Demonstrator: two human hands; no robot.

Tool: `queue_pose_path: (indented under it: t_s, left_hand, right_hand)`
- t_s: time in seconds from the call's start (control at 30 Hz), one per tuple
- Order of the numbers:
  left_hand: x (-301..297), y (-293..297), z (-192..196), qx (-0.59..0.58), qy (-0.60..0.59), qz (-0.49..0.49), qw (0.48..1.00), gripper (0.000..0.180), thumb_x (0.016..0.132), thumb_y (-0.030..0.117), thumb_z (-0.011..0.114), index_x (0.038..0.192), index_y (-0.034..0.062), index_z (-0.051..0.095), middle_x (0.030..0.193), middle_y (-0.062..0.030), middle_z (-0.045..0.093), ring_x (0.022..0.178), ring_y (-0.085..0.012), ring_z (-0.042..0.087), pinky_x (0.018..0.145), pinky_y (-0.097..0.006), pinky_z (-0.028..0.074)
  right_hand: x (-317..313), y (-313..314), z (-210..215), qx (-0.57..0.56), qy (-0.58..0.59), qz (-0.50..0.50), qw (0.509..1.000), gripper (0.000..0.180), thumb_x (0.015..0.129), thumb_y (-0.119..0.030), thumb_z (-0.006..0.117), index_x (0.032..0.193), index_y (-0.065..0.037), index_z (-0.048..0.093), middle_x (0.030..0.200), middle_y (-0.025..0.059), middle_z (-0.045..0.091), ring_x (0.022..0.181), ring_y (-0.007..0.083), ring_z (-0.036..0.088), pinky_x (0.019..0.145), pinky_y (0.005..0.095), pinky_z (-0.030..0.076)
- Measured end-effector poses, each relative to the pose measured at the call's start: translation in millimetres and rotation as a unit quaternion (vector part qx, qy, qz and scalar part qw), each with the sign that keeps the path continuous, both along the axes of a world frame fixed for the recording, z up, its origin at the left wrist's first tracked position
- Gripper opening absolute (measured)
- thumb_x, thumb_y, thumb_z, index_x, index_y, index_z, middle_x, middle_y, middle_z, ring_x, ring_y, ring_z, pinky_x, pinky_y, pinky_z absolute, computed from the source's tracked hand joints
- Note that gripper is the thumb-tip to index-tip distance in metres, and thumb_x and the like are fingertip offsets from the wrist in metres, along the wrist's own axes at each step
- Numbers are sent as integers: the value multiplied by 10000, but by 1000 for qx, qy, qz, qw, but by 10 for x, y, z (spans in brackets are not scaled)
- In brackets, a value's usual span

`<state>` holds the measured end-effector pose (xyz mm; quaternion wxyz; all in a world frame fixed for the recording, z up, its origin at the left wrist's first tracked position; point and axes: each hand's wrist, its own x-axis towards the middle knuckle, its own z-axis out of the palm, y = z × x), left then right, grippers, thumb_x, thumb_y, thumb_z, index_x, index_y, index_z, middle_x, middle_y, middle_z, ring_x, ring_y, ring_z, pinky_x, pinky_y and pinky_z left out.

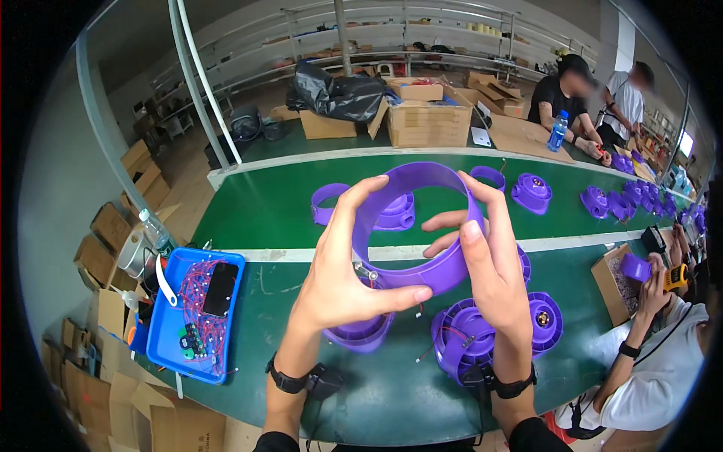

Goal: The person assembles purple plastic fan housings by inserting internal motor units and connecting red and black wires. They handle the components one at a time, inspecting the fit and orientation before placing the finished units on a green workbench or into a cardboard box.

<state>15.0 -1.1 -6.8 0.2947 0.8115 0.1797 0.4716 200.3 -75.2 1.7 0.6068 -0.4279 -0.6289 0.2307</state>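
A purple plastic ring (446,270) is raised over the green table, tilted so that I look through it. My left hand (331,271) grips its left side, thumb along the lower edge and fingers up the outside. Around the right side of the ring curl the fingers of my right hand (497,282). Close to my left thumb, a small metal part (365,271) with a thin wire shows at the ring's wall. Below my hands lie purple housings (360,336) and, near my right wrist, several more purple parts (461,324), some with thin red wires.
At left, a blue tray (239,301) holds red wires, small boards and a black phone-like slab (219,289). More purple housings (532,193) stand on the far table strip. A co-worker at right holds a purple part (636,267) and a yellow tool (675,278). Cardboard boxes (429,124) stand behind.
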Motion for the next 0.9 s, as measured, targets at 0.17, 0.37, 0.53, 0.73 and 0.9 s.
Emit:
queue_pose_path:
  t_s: [0.17, 0.37, 0.53, 0.73, 0.9]
  left_hand:
    - [-62, 72, -27, -83, -56, -106, 989, 1132, 561, 266, 931, 1463, 15, 296, 1456, -195, 377, 1341, -311, 419, 1107, -408, 345]
    - [-18, 86, -10, -201, -22, -167, 965, 1281, 529, 455, 903, 1503, 5, 204, 1413, -207, 402, 1344, -321, 407, 1136, -408, 271]
    - [-56, 89, -19, -156, 6, -206, 966, 1311, 519, 469, 905, 1504, -13, 187, 1447, -218, 365, 1392, -340, 341, 1155, -419, 238]
    - [-200, 44, 93, 85, 112, -105, 984, 1122, 589, 413, 896, 1468, 11, 327, 1458, -204, 389, 1379, -356, 363, 1140, -446, 299]
    - [-430, 370, -43, 53, 88, 86, 991, 972, 619, 396, 881, 1398, 28, 430, 1364, -208, 480, 1302, -362, 456, 1101, -435, 365]
  right_hand:
    - [48, -25, 61, -40, 52, 15, 998, 393, 1053, -303, 361, 1308, -7, 406, 950, 173, 669, 807, 161, 656, 738, 273, 510]
    - [52, -78, 86, -32, 95, 28, 995, 272, 1023, -191, 501, 1225, -12, 472, 829, 48, 631, 729, 44, 541, 610, 220, 419]
    - [14, -77, 33, -8, 117, 75, 990, 330, 959, -183, 587, 1212, -6, 470, 927, 88, 642, 809, 72, 601, 690, 230, 479]
    - [88, -100, 46, -42, 73, 113, 990, 386, 933, -119, 593, 1281, 11, 488, 959, 87, 670, 852, 128, 654, 765, 266, 519]
    - [184, -49, 30, -85, -67, -6, 994, 252, 936, -71, 562, 1177, -15, 611, 900, 135, 719, 845, 163, 688, 761, 276, 534]
